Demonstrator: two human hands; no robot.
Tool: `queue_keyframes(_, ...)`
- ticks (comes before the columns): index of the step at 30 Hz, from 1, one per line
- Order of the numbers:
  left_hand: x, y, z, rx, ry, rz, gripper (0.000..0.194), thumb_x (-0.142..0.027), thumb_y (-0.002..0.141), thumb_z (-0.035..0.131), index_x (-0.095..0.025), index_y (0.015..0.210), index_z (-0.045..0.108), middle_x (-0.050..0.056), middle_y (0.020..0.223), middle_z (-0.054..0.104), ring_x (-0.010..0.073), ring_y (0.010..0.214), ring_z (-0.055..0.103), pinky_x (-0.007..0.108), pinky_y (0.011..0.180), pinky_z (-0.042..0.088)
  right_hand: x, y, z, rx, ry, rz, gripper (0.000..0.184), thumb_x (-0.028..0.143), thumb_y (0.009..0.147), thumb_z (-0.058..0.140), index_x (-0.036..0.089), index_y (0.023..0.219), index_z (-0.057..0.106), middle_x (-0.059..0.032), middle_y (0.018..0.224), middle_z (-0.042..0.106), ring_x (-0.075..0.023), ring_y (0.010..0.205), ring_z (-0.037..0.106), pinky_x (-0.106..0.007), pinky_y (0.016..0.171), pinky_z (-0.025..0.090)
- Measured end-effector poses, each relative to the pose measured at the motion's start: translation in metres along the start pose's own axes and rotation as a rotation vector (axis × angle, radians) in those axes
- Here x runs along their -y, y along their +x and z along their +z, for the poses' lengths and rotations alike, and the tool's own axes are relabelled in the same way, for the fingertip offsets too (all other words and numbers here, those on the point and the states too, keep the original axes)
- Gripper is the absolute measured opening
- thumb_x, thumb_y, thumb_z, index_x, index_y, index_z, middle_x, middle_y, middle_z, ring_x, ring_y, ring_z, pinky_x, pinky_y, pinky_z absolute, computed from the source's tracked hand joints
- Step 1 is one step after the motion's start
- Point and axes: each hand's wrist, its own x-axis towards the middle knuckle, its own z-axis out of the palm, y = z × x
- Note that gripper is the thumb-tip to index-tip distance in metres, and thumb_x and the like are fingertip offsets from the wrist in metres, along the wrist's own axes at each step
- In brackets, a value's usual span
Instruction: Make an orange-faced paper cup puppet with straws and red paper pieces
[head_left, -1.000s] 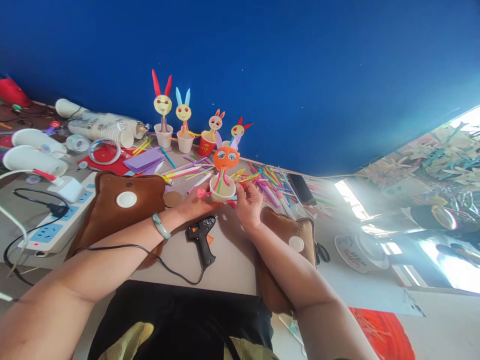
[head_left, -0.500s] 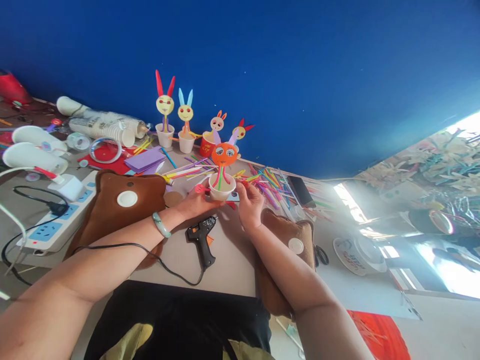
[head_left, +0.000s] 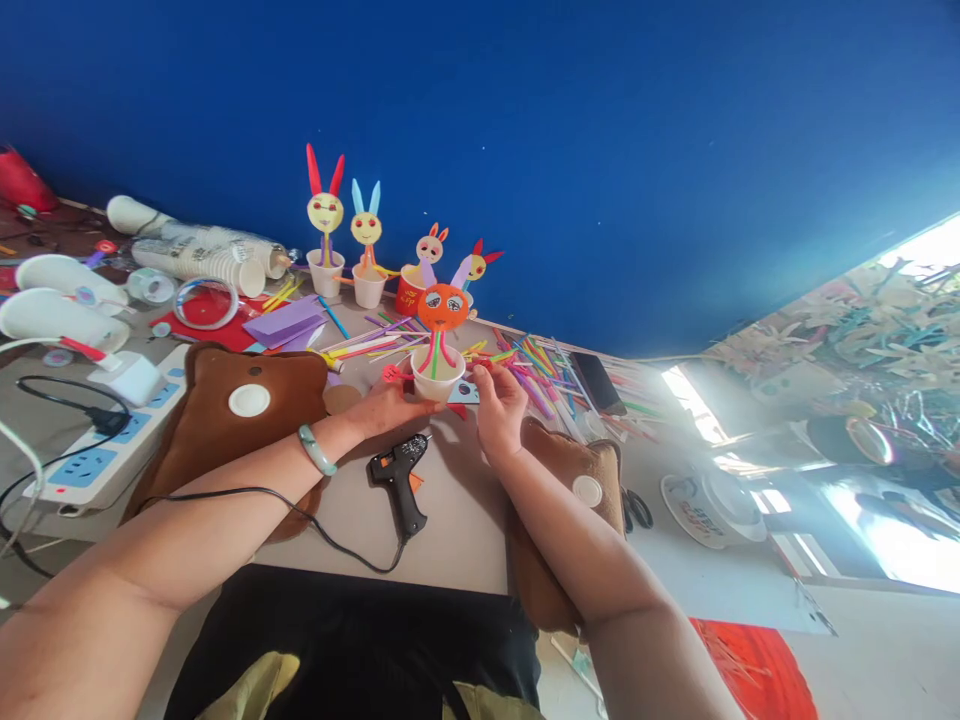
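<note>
A paper cup (head_left: 438, 386) carries an orange round bunny head (head_left: 443, 307) with lilac ears and drawn eyes, on pink and green stick legs. My left hand (head_left: 386, 408) is closed around the cup's lower left side, below a small red arm (head_left: 393, 373) that juts from it. Just right of the cup, my right hand (head_left: 501, 408) is closed, its thumb and finger pinching a small red piece mostly hidden by the fingers. A black glue gun (head_left: 399, 482) lies on the table below the cup, its cord running under my left forearm.
Several finished cup bunnies, one with red ears (head_left: 325, 212), stand along the blue wall. Coloured sticks (head_left: 536, 375) and a phone (head_left: 598, 382) lie at the right. Brown plush pads (head_left: 251, 450) flank the work spot. A power strip (head_left: 112, 440) sits at the left.
The whole view has shifted slightly. Both hands keep their hold, and the cup stands slightly farther from my right fingers, showing more of a blue-white card behind.
</note>
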Motion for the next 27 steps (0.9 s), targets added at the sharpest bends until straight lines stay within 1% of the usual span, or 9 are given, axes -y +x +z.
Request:
queue_keyframes(3, 0.0, 0.0, 0.0, 0.007, 0.077, -0.014, 0.044, -0.052, 0.072, 0.076, -0.023, 0.105, 0.074, 0.008, 0.113, 0.076, 0.0316, 0.111, 0.067, 0.042, 0.102, 0.05, 0.002, 0.001, 0.0, -0.006, -0.017, 0.008, 0.034, 0.053, 0.084, 0.067, 0.019, 0.082, 0.069, -0.0021, 0.075, 0.07, -0.015, 0.068, 0.06, -0.03, 0.068, 0.05)
queue_keyframes(6, 0.0, 0.0, 0.001, -0.013, 0.063, 0.022, 0.041, -0.049, 0.071, 0.078, -0.024, 0.104, 0.074, 0.007, 0.11, 0.076, 0.0305, 0.113, 0.066, 0.042, 0.107, 0.048, 0.004, 0.001, -0.001, 0.012, -0.045, -0.014, 0.033, 0.052, 0.085, 0.065, 0.02, 0.078, 0.066, -0.0009, 0.071, 0.067, -0.0147, 0.067, 0.06, -0.029, 0.067, 0.049)
queue_keyframes(9, 0.0, 0.0, 0.002, -0.021, 0.052, 0.029, 0.036, -0.046, 0.071, 0.078, -0.025, 0.101, 0.074, 0.006, 0.107, 0.077, 0.029, 0.111, 0.067, 0.043, 0.107, 0.049, 0.005, 0.001, -0.001, 0.018, -0.041, -0.045, 0.03, 0.049, 0.086, 0.064, 0.021, 0.076, 0.063, 0.0008, 0.067, 0.064, -0.0147, 0.067, 0.06, -0.03, 0.069, 0.049)
queue_keyframes(11, -0.001, 0.001, 0.002, -0.025, 0.048, 0.029, 0.033, -0.044, 0.071, 0.078, -0.024, 0.097, 0.075, 0.007, 0.104, 0.077, 0.0302, 0.111, 0.067, 0.045, 0.106, 0.049, 0.006, 0.001, -0.001, 0.02, -0.023, -0.051, 0.03, 0.048, 0.086, 0.065, 0.021, 0.075, 0.062, 0.0013, 0.067, 0.063, -0.0147, 0.067, 0.06, -0.03, 0.069, 0.049)
queue_keyframes(15, -0.005, 0.001, 0.0, -0.004, 0.005, 0.069, 0.028, -0.042, 0.072, 0.078, -0.024, 0.093, 0.076, 0.006, 0.101, 0.077, 0.0322, 0.112, 0.067, 0.043, 0.104, 0.051, 0.006, 0.002, -0.001, 0.015, 0.001, -0.017, 0.03, 0.049, 0.083, 0.068, 0.02, 0.074, 0.065, 0.0008, 0.067, 0.065, -0.0146, 0.066, 0.061, -0.029, 0.067, 0.049)
queue_keyframes(18, -0.008, 0.001, -0.001, -0.009, -0.035, 0.06, 0.033, -0.042, 0.072, 0.078, -0.023, 0.099, 0.075, 0.008, 0.107, 0.077, 0.031, 0.11, 0.067, 0.042, 0.102, 0.052, 0.005, 0.003, -0.001, 0.022, -0.003, 0.043, 0.032, 0.051, 0.081, 0.07, 0.019, 0.083, 0.072, -0.0012, 0.071, 0.07, -0.0162, 0.068, 0.063, -0.03, 0.067, 0.05)
queue_keyframes(22, -0.01, 0.001, -0.004, -0.022, -0.04, 0.021, 0.041, -0.044, 0.072, 0.077, -0.021, 0.105, 0.072, 0.01, 0.111, 0.076, 0.0319, 0.112, 0.067, 0.047, 0.105, 0.049, -0.001, 0.002, 0.001, 0.024, 0.018, 0.103, 0.043, 0.055, 0.079, 0.071, 0.018, 0.099, 0.075, -0.0045, 0.08, 0.076, -0.0181, 0.072, 0.066, -0.032, 0.069, 0.052)
queue_keyframes(24, -0.009, 0.003, -0.005, -0.043, -0.045, 0.023, 0.043, -0.046, 0.072, 0.076, -0.02, 0.107, 0.072, 0.009, 0.113, 0.076, 0.0318, 0.113, 0.066, 0.047, 0.106, 0.049, -0.004, 0.002, 0.002, 0.024, 0.04, 0.108, 0.046, 0.056, 0.08, 0.069, 0.018, 0.103, 0.076, -0.0069, 0.087, 0.078, -0.0178, 0.073, 0.066, -0.034, 0.072, 0.053)
queue_keyframes(27, -0.002, 0.008, -0.007, -0.094, -0.138, 0.013, 0.045, -0.046, 0.072, 0.077, -0.019, 0.107, 0.071, 0.01, 0.109, 0.077, 0.0304, 0.108, 0.069, 0.045, 0.101, 0.052, -0.007, 0.001, 0.003, 0.03, 0.054, 0.122, 0.047, 0.057, 0.085, 0.062, 0.017, 0.105, 0.076, -0.0091, 0.094, 0.079, -0.0173, 0.074, 0.067, -0.035, 0.075, 0.054)
